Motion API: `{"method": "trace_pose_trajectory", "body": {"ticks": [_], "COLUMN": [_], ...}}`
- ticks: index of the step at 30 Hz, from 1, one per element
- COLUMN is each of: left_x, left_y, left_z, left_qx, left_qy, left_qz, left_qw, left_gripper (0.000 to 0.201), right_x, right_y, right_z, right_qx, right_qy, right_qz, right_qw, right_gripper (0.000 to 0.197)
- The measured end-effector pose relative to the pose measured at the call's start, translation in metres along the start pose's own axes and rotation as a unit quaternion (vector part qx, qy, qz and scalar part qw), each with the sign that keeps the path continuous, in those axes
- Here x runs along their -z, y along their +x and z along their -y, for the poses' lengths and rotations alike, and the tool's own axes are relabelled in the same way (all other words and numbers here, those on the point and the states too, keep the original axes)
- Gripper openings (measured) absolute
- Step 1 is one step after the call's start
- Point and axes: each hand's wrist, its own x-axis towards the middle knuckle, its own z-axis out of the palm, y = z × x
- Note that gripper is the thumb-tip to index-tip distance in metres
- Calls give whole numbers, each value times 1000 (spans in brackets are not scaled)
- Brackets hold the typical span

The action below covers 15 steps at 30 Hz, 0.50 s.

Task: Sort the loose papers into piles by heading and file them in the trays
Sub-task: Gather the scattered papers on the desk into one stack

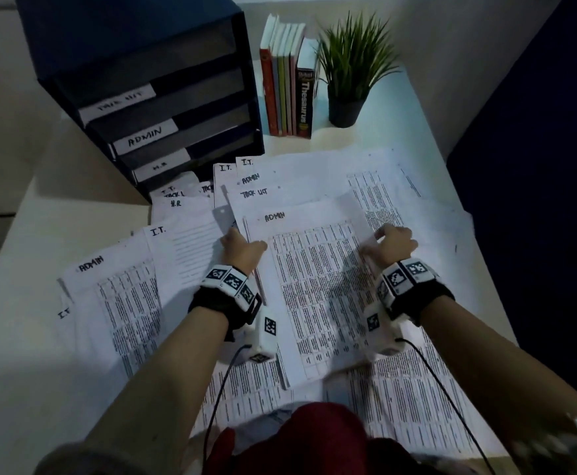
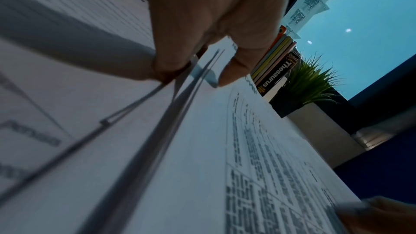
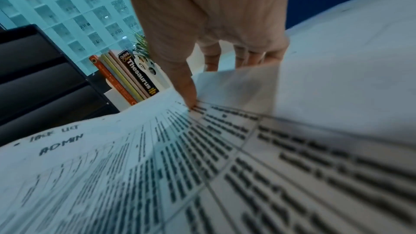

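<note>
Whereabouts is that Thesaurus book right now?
In the head view the Thesaurus stands upright at the back of the desk, at the right end of a row of books, between the file trays and the potted plant.

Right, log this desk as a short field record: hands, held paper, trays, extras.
left hand: grips left edge of the ADMIN sheet
right hand: pinches its right edge
tray unit: back left, labels include ADMIN
loose papers: spread over desk, headings I.T., ADMIN, H.R
extras: books, potted plant behind
</note>
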Motion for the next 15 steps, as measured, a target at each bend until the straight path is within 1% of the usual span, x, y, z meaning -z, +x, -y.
{"method": "trace_pose_trajectory", "body": {"ticks": [1, 3, 4, 6, 7, 8, 10, 11, 13, 14, 15], "left_x": [-2, -8, -11, -11, -9, -9, -5, -5, -3, -2, -1], "left_y": [-3, -8, -10, -12, -13, -9, -6, -7, -12, -12, -13], "left_z": [-3, -3, -2, 1, 2, 6, 9, 9, 5, 5, 4], "left_qx": [7, 16, 22, 33, 40, 40, 37, 34, 35, 31, 27], "left_qy": [-31, -82, -99, -141, -154, -169, -218, -226, -210, -217, -236], "left_qz": [10, 23, 17, -18, -36, -48, -35, -22, -16, -21, -6], "left_qw": [999, 996, 995, 989, 987, 984, 975, 973, 977, 976, 971], "left_gripper": [59, 66, 66, 61, 60, 61, 62, 62, 59, 53, 45], "right_x": [-1, -2, -4, -5, -6, -6, -3, -2, 0, 1, 2], "right_y": [3, 6, 7, 7, 6, 4, -7, -14, -34, -44, -51], "right_z": [3, 11, 15, 20, 22, 24, 31, 34, 38, 39, 38], "right_qx": [-17, -42, -44, -20, 10, 53, 157, 206, 293, 338, 378], "right_qy": [-7, 37, 74, 129, 128, 109, 57, 65, 118, 122, 119], "right_qz": [14, 45, 64, 94, 100, 95, 78, 78, 85, 81, 88], "right_qw": [1000, 997, 994, 987, 987, 988, 983, 973, 945, 930, 914], "right_gripper": [33, 37, 44, 61, 62, 55, 30, 23, 19, 19, 19]}}
